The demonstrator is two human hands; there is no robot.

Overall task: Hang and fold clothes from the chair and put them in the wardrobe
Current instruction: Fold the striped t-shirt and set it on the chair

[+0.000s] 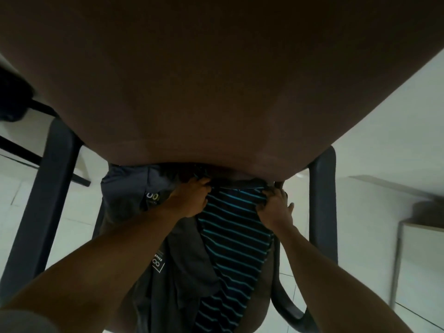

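Both hands are gripping the top edge of the striped shirt [235,236] in the lower middle of the frame: the left hand [192,198] and the right hand [276,205] are curling their fingers into the cloth. The shirt is lying on the chair [216,80], beside a grey garment [168,272]. It is looking soft, light and floppy, so taking it at both upper corners is seeming best.

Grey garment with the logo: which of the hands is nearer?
Left. The left hand lies beside the grey garment; the right hand is across the striped shirt from it.
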